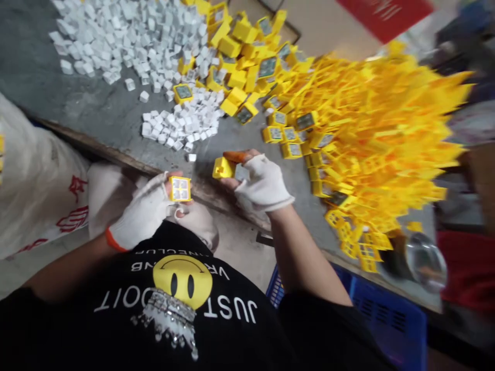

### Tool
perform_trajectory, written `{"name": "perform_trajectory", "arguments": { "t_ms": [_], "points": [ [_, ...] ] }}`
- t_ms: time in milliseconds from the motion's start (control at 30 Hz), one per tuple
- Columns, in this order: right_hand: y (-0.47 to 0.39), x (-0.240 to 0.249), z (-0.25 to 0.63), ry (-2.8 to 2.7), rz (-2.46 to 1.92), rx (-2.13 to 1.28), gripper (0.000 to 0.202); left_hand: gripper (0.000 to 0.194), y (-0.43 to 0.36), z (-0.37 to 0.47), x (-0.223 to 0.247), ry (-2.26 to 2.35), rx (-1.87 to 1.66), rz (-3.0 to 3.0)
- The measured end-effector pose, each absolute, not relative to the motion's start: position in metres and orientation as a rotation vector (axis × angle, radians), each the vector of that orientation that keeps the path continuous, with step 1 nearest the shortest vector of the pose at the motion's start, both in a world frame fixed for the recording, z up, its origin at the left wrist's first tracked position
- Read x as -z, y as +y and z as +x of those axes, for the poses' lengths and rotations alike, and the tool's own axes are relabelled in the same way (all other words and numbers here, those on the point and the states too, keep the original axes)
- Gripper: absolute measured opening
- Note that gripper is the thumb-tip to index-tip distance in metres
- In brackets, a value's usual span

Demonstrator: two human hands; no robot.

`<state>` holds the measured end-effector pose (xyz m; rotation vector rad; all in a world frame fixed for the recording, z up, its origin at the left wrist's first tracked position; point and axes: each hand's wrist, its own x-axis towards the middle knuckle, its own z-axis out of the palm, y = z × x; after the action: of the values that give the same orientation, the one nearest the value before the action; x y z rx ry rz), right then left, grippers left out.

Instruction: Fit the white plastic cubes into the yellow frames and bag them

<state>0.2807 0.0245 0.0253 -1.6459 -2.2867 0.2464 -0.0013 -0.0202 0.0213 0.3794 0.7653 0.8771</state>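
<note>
My left hand (149, 206), in a white glove with an orange cuff, grips a small yellow frame (180, 189) with four pale squares facing up. To its right, my right hand (259, 178), also gloved with bare fingertips, pinches a yellow block (223, 168) between thumb and fingers. The two pieces are apart, near the table's front edge. Beyond them lies a small heap of white cubes (181, 123), with one loose cube (191, 157) nearer to me.
A large pile of white pieces (131, 36) covers the back left of the grey table (85, 103). Yellow blocks (235, 46) and a big heap of yellow parts (379, 144) fill the right. A blue crate (390, 314) stands below; a white sack (38, 175) is at left.
</note>
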Motion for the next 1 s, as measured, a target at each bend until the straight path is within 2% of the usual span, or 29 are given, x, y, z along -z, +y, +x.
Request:
{"name": "perform_trajectory", "arguments": {
  "t_ms": [133, 333, 533, 733, 800, 900, 1000],
  "points": [
    [0.004, -0.051, 0.238, -2.258, -1.195, -0.492, 0.062, 0.038, -0.021, -0.004, -0.017, 0.751, -0.884, 0.388],
    [0.002, -0.055, 0.218, -2.258, -1.031, -0.589, 0.057, 0.034, -0.026, -0.002, -0.018, 0.77, -0.897, 0.411],
    [-0.006, -0.04, 0.22, -2.337, -0.926, -0.305, 0.06, 0.041, -0.037, 0.0, -0.016, 0.855, -0.89, 0.496],
    [-0.028, -0.021, 0.195, -2.269, -1.002, 0.091, 0.035, 0.057, -0.035, -0.014, -0.024, 1.052, -0.839, 1.103],
    [-0.026, -0.017, 0.194, -2.228, -1.055, -0.087, 0.04, 0.053, -0.032, -0.016, -0.028, 1.161, -0.825, 1.309],
    [-0.016, -0.017, 0.2, -2.03, -1.118, -0.685, 0.063, 0.045, -0.031, -0.017, -0.032, 1.171, -0.877, 1.454],
    [-0.008, -0.021, 0.202, -1.815, -1.106, -1.094, 0.065, 0.038, -0.033, -0.017, -0.035, 1.188, -0.976, 1.666]
  ]
}}
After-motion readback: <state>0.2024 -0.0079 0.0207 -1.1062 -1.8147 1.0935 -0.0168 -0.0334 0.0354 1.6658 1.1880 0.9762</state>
